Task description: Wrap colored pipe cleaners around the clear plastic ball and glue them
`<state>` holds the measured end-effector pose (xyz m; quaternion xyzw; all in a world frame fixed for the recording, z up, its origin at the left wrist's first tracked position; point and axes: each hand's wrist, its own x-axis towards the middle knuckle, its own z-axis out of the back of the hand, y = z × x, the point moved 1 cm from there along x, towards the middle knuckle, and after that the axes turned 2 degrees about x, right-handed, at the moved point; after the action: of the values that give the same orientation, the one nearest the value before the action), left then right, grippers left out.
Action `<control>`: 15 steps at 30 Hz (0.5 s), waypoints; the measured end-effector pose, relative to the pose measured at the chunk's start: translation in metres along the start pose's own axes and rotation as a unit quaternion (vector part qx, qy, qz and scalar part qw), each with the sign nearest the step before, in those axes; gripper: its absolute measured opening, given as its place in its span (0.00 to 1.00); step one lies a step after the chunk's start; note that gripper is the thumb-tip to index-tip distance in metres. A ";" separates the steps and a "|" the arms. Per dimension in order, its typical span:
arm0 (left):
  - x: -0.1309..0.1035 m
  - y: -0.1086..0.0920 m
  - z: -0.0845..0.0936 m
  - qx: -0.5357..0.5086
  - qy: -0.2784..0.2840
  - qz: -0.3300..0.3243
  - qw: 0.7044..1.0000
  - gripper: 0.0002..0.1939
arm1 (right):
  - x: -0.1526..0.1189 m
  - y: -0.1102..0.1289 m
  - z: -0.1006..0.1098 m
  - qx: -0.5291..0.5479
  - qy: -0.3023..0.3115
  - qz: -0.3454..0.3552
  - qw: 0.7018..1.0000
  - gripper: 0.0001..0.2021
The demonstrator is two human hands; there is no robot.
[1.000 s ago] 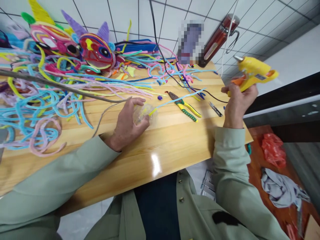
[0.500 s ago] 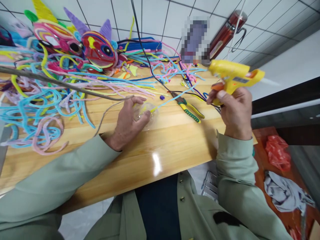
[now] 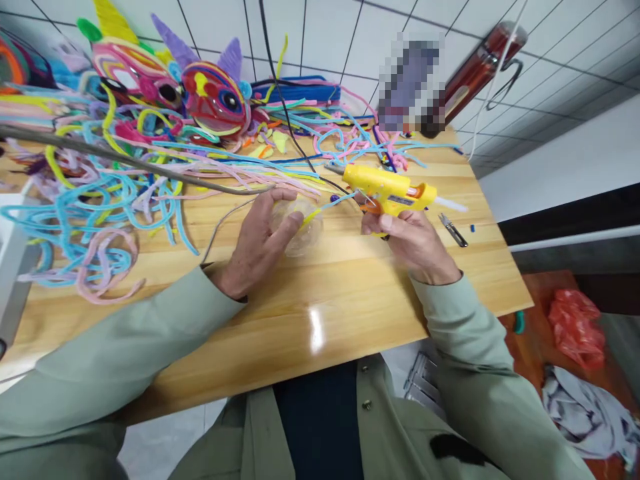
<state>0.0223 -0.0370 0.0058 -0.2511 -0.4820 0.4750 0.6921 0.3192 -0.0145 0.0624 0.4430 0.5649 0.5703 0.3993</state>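
Note:
My left hand (image 3: pixel 264 241) is closed on a clear round plastic shell (image 3: pixel 306 245) resting on the wooden table. Under its thumb, a fuzzy pipe cleaner (image 3: pixel 314 215), yellow near the shell and light blue farther out, points right. My right hand (image 3: pixel 414 241) grips a yellow hot glue gun (image 3: pixel 387 187), fingers at the orange trigger. The gun's nozzle points left, above the table behind the pipe cleaner, and a white glue stick (image 3: pixel 453 204) sticks out of its back. Pliers are mostly hidden behind the gun and right hand.
Loose pipe cleaners (image 3: pixel 100 193) cover the table's left and back. Two decorated horned heads (image 3: pixel 216 110) stand at the wall beside them. A grey cable (image 3: pixel 150 171) crosses toward my left hand. Thread snips (image 3: pixel 453 231) lie at right; a red thermos (image 3: pixel 477 70) stands at the back.
My right hand has brought the glue gun left and down, closer to the plastic shell. The snips on the right have come into view. My left hand keeps its hold.

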 end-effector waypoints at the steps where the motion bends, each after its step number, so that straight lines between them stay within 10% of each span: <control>1: 0.000 0.000 0.000 -0.001 0.004 0.003 1.000 0.16 | -0.001 -0.002 0.000 0.014 0.004 -0.004 1.000 0.28; 15: -0.009 0.004 0.002 0.010 0.013 -0.012 1.000 0.22 | -0.031 -0.013 0.006 -0.153 0.058 0.045 0.986 0.23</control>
<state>0.0182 -0.0436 -0.0006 -0.2453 -0.4709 0.4682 0.7063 0.3335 -0.0421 0.0479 0.3678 0.4730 0.6918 0.4031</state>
